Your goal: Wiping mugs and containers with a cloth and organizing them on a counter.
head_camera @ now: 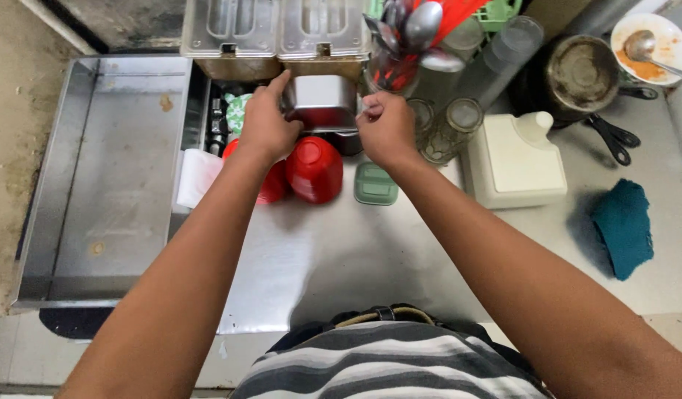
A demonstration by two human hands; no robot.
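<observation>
Both hands hold a shiny metal box [320,102] at the top middle of the frame. Left hand [266,125] grips its left side; right hand [386,127] is closed at its right edge. Red bowls [314,168] sit upside down below. Spoons [415,29] fill a cup, maybe plastic.

No packages, labels, signs or screens in view.

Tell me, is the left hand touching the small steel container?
Touching. The head view shows the left hand with its fingers on the left edge of the steel container.
</observation>
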